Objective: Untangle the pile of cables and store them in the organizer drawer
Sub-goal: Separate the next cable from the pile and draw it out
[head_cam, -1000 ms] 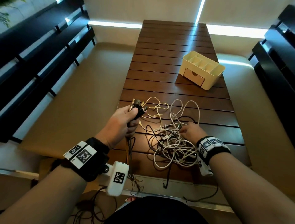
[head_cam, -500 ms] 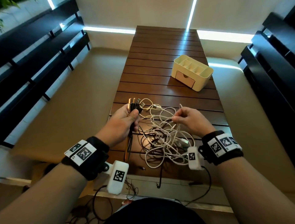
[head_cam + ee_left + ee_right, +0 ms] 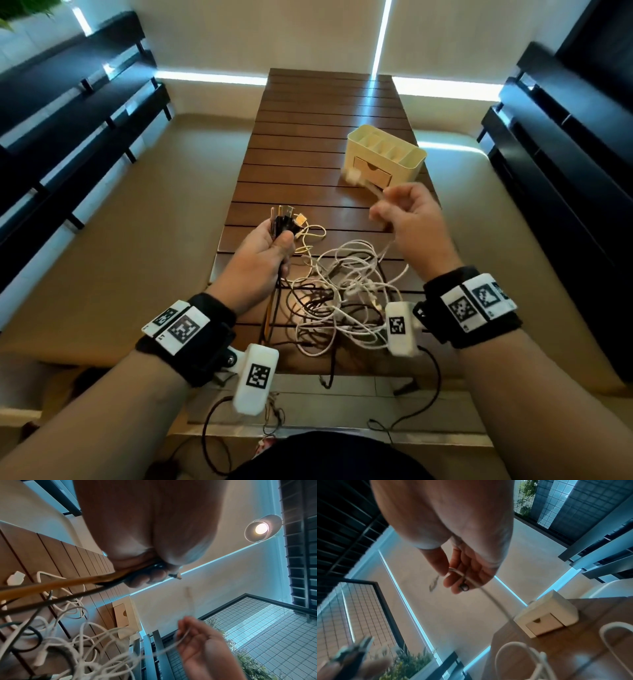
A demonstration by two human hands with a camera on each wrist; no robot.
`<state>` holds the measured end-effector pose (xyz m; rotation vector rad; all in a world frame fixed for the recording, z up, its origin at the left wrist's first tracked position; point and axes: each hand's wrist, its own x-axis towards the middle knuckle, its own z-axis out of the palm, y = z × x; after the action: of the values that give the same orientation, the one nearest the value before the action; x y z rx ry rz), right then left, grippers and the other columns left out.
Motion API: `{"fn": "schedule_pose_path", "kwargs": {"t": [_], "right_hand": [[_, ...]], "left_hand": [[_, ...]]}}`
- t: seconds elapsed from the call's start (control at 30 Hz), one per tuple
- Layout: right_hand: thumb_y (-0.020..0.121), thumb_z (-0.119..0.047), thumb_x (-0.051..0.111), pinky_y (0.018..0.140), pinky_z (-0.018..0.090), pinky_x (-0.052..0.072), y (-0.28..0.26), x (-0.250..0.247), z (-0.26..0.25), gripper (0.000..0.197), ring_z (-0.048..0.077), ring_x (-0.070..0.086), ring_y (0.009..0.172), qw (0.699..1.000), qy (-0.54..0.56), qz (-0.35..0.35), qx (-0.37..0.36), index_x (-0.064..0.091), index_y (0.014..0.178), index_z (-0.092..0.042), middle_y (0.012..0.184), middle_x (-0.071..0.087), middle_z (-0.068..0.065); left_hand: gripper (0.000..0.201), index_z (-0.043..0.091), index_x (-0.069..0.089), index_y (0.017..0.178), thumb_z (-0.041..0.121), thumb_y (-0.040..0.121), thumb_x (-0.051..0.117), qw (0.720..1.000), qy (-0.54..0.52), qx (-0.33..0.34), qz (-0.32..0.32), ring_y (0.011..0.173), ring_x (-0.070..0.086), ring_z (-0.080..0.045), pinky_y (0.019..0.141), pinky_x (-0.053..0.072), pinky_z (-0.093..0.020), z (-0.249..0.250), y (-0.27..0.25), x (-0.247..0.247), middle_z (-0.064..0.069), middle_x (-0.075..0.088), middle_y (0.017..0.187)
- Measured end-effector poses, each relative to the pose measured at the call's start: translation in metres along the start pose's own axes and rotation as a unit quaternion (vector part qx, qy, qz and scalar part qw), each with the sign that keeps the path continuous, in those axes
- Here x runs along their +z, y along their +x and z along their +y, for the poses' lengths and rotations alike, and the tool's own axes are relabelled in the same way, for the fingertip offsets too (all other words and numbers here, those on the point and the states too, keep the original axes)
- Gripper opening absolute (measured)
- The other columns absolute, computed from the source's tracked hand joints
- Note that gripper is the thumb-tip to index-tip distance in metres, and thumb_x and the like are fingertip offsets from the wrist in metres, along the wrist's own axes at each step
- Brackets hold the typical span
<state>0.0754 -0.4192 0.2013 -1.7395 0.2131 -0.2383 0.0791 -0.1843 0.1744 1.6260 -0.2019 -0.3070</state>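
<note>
A tangle of white and dark cables (image 3: 342,294) lies on the near end of the slatted wooden table (image 3: 308,144). My left hand (image 3: 270,246) grips a bunch of dark plug ends (image 3: 282,219) held upright over the table's left side; its cords (image 3: 51,588) run down into the pile. My right hand (image 3: 407,219) is raised above the pile and pinches a white cable (image 3: 458,574), whose blurred plug end (image 3: 352,176) swings in front of the cream organizer (image 3: 387,157). The organizer's drawer (image 3: 544,624) is closed.
Dark slatted benches (image 3: 68,113) line the left side and dark shelving (image 3: 565,154) the right. A few cable ends hang over the table's near edge (image 3: 329,377). A lit lamp (image 3: 262,527) shows overhead in the left wrist view.
My right hand rose from the pile and pulled a white cable up and away toward the organizer. My left hand kept its grip on the plug bunch, shifting little.
</note>
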Motion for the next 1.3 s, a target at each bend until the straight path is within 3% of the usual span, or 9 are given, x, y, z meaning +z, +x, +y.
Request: {"fn": "schedule_pose_path", "kwargs": {"t": [0.1, 0.17, 0.27, 0.43, 0.6, 0.8, 0.97, 1.13, 1.3], "right_hand": [[0.093, 0.000, 0.057, 0.064, 0.022, 0.055, -0.010, 0.006, 0.010, 0.035, 0.013, 0.069, 0.069, 0.995, 0.009, -0.045, 0.083, 0.053, 0.125, -0.014, 0.089, 0.069, 0.012], [0.097, -0.004, 0.056, 0.060, 0.021, 0.054, -0.014, 0.011, 0.010, 0.023, 0.014, 0.069, 0.064, 0.994, 0.030, -0.039, 0.098, 0.058, 0.119, -0.011, 0.081, 0.066, 0.010], [0.100, -0.014, 0.058, 0.069, 0.031, 0.058, -0.013, 0.016, 0.006, 0.009, 0.020, 0.072, 0.072, 0.998, 0.025, -0.020, 0.061, 0.066, 0.103, -0.013, 0.078, 0.069, 0.009], [0.097, -0.006, 0.059, 0.082, 0.034, 0.059, -0.024, 0.029, 0.006, 0.010, 0.022, 0.075, 0.089, 0.995, 0.065, -0.051, 0.055, 0.068, 0.099, -0.010, 0.088, 0.076, 0.010], [0.097, 0.003, 0.056, 0.077, 0.025, 0.058, -0.041, 0.049, 0.008, 0.009, 0.026, 0.075, 0.090, 0.985, 0.150, -0.075, 0.046, 0.061, 0.104, 0.000, 0.094, 0.075, 0.018], [0.094, -0.008, 0.065, 0.066, 0.015, 0.051, -0.038, 0.060, 0.005, 0.003, 0.009, 0.073, 0.077, 0.993, 0.035, -0.115, 0.014, 0.067, 0.092, -0.009, 0.086, 0.076, 0.006], [0.094, -0.011, 0.066, 0.076, 0.028, 0.060, -0.036, 0.065, 0.006, 0.009, 0.017, 0.074, 0.079, 0.996, 0.009, -0.086, 0.001, 0.070, 0.093, -0.003, 0.084, 0.076, 0.009], [0.094, -0.008, 0.066, 0.063, 0.014, 0.051, -0.041, 0.067, 0.003, 0.011, 0.003, 0.068, 0.069, 0.997, 0.015, -0.072, -0.036, 0.073, 0.093, -0.001, 0.082, 0.074, 0.008], [0.092, -0.008, 0.068, 0.067, 0.014, 0.050, -0.041, 0.064, 0.005, 0.008, 0.002, 0.067, 0.074, 0.993, 0.000, -0.098, -0.063, 0.075, 0.093, -0.007, 0.085, 0.074, 0.006]], "left_hand": [[0.016, 0.010, 0.055, 0.113, 0.019, 0.107, 0.042, 1.000, 0.027, 0.008, 0.013, 0.060, 0.050, -0.004, 0.060, 0.046, -0.022, 0.003, -0.003, 0.001, 0.004, 0.050, 0.076], [0.019, 0.008, 0.056, 0.116, 0.019, 0.107, 0.043, 1.000, 0.019, 0.003, 0.020, 0.062, 0.053, -0.007, 0.064, 0.049, -0.026, 0.003, -0.003, -0.001, 0.004, 0.053, 0.076], [0.014, 0.013, 0.056, 0.109, 0.016, 0.107, 0.041, 0.999, -0.032, -0.010, 0.021, 0.064, 0.058, -0.010, 0.066, 0.052, -0.026, 0.006, -0.003, 0.001, 0.002, 0.056, 0.075], [0.015, 0.014, 0.053, 0.103, 0.013, 0.108, 0.038, 0.998, -0.045, 0.004, 0.041, 0.062, 0.054, -0.013, 0.061, 0.051, -0.023, 0.010, 0.001, 0.009, -0.002, 0.055, 0.076], [0.014, 0.015, 0.052, 0.102, 0.010, 0.107, 0.039, 0.996, -0.057, 0.003, 0.062, 0.058, 0.047, -0.005, 0.057, 0.043, -0.021, 0.007, 0.007, 0.015, -0.001, 0.049, 0.078], [0.018, 0.018, 0.055, 0.099, 0.014, 0.108, 0.040, 0.998, -0.050, 0.017, 0.040, 0.056, 0.044, -0.005, 0.057, 0.040, -0.023, 0.011, 0.011, 0.022, 0.000, 0.050, 0.074], [0.013, 0.016, 0.056, 0.107, 0.017, 0.106, 0.043, 0.998, -0.041, 0.037, 0.020, 0.056, 0.045, -0.004, 0.057, 0.040, -0.024, 0.012, 0.012, 0.024, 0.002, 0.049, 0.074], [0.021, 0.004, 0.055, 0.118, 0.016, 0.102, 0.053, 0.997, 0.004, 0.076, 0.013, 0.064, 0.056, 0.006, 0.061, 0.046, -0.014, 0.011, 0.013, 0.023, 0.001, 0.057, 0.087], [0.014, 0.009, 0.060, 0.106, 0.021, 0.101, 0.055, 0.993, 0.057, 0.097, 0.036, 0.071, 0.056, -0.006, 0.067, 0.047, -0.026, 0.007, 0.015, 0.017, -0.002, 0.060, 0.086]]}}
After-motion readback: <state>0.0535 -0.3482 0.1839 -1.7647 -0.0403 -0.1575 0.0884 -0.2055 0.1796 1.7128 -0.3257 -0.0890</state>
